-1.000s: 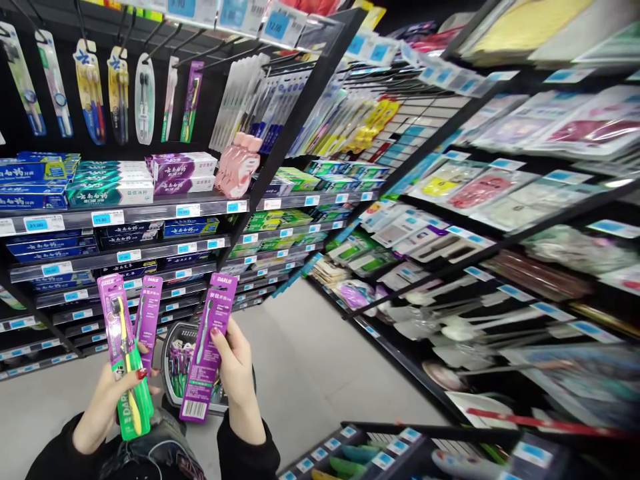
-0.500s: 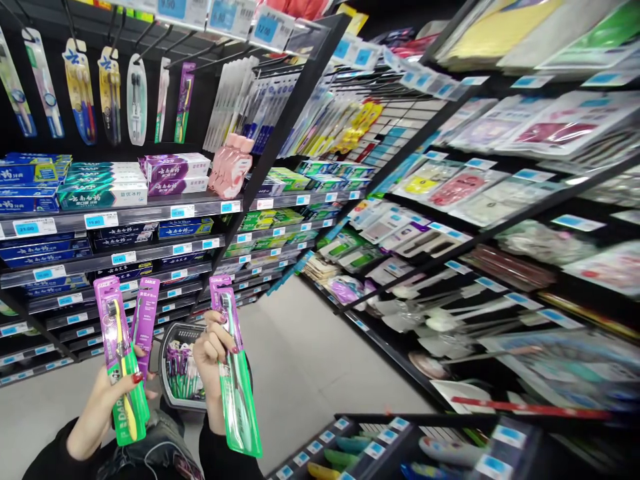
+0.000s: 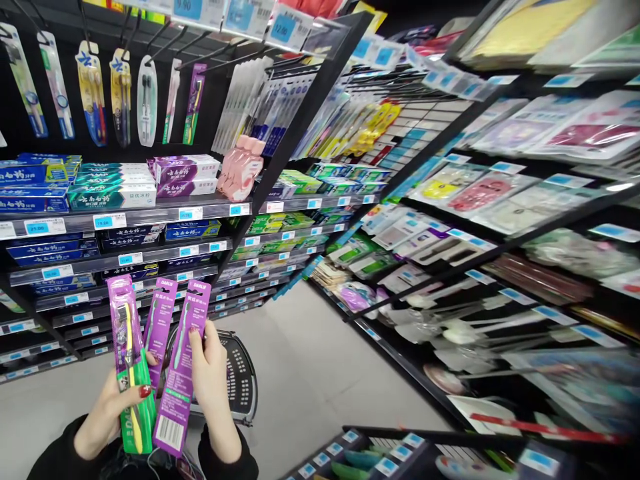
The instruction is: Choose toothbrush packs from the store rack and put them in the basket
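Observation:
My left hand (image 3: pixel 117 403) is closed on two packaged toothbrushes. The front toothbrush pack (image 3: pixel 131 367), purple and green with a yellow-handled brush, faces me; behind it a purple pack (image 3: pixel 159 320) shows its printed back. In my right hand (image 3: pixel 209 370) is another toothbrush pack (image 3: pixel 183 373), tilted, its purple back and white barcode turned toward me. That pack comes close to the left hand's packs at its lower end; whether they touch I cannot tell. Below and behind my hands a dark shopping basket (image 3: pixel 245 380) is partly hidden.
Toothbrush packs (image 3: pixel 145 100) hang from hooks at upper left, above toothpaste boxes (image 3: pixel 113 190) on a shelf (image 3: pixel 140 217). Shelving with bagged goods (image 3: pixel 485 193) runs along the right. Grey floor (image 3: pixel 320 360) lies between, and a low rack (image 3: pixel 370 453) stands at the bottom.
My right hand has turned its toothbrush pack from its clear front to its printed back and brought it left, nearer the left hand. The whole view has shifted slightly.

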The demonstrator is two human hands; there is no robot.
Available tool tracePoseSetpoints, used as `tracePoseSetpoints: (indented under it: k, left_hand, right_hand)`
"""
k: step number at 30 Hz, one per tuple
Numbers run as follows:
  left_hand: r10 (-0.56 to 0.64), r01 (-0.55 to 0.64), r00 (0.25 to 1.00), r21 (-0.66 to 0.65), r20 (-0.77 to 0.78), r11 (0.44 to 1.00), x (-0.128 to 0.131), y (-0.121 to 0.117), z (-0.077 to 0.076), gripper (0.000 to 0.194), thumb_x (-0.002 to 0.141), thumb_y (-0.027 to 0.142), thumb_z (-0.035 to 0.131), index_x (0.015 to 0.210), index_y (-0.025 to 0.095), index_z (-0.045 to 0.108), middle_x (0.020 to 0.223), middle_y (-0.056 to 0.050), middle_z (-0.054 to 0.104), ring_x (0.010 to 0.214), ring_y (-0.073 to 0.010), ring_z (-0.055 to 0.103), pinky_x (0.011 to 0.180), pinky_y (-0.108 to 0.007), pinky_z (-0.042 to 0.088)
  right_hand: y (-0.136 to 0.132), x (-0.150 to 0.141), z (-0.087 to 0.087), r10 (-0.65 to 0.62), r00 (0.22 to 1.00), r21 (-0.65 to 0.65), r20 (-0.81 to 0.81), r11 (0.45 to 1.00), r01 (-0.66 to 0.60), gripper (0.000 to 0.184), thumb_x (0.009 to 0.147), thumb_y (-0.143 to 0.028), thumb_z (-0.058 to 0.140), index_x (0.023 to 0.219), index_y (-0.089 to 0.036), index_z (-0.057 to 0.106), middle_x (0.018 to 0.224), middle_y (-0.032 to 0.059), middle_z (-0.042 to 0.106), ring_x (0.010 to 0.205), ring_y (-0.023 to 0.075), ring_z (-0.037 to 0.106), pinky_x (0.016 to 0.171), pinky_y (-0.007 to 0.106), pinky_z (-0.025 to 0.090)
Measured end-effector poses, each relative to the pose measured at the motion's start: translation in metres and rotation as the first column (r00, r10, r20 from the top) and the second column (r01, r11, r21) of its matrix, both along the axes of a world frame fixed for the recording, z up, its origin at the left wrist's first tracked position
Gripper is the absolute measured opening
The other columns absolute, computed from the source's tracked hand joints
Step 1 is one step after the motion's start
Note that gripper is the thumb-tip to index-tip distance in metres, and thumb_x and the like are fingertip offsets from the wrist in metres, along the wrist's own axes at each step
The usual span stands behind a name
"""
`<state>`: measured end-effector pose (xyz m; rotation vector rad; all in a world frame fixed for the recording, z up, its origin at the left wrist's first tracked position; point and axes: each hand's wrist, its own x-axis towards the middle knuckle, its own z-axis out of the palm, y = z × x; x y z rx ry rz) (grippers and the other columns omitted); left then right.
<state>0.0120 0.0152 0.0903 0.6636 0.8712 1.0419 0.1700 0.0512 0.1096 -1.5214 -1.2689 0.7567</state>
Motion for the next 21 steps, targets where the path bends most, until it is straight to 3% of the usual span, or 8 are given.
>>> tracePoseSetpoints:
  k: [4, 12, 21]
  left_hand:
    - [-0.037, 0.038, 0.998, -0.025, 0.044, 0.999, 0.003, -0.002, 0.005, 0.038, 0.058, 0.024, 0.074, 0.094, 0.018, 0.062, 0.088, -0.004, 0.068, 0.086, -0.0262, 0.062, 0.067, -0.031, 0.05]
    - [-0.036, 0.037, 0.997, -0.027, 0.065, 0.999, 0.001, -0.001, 0.003, 0.04, 0.059, 0.022, 0.073, 0.097, 0.018, 0.061, 0.082, -0.004, 0.068, 0.085, -0.0258, 0.062, 0.069, -0.032, 0.05]
    - [-0.195, 0.201, 0.973, -0.044, 0.124, 0.979, 0.001, 0.001, 0.007, 0.035, 0.056, 0.016, 0.074, 0.09, 0.016, 0.064, 0.081, -0.006, 0.069, 0.077, -0.0252, 0.064, 0.071, -0.036, 0.049]
  right_hand:
    - [-0.001, -0.01, -0.001, -0.004, 0.999, -0.001, 0.046, 1.0, 0.004, 0.016, 0.086, -0.032, 0.039, 0.08, -0.02, 0.047, 0.067, -0.0014, 0.055, 0.057, 0.0138, 0.048, 0.055, 0.024, 0.032]
    - [0.001, -0.009, -0.003, -0.032, 0.999, 0.03, -0.038, 0.999, 0.033, 0.017, 0.086, -0.033, 0.038, 0.077, -0.021, 0.045, 0.063, -0.0028, 0.052, 0.055, 0.0134, 0.047, 0.054, 0.024, 0.033]
    - [0.003, -0.024, -0.012, 0.033, 0.999, 0.019, -0.018, 0.999, -0.033, 0.015, 0.087, -0.031, 0.038, 0.079, -0.021, 0.046, 0.071, -0.0011, 0.056, 0.063, 0.0153, 0.053, 0.06, 0.026, 0.038]
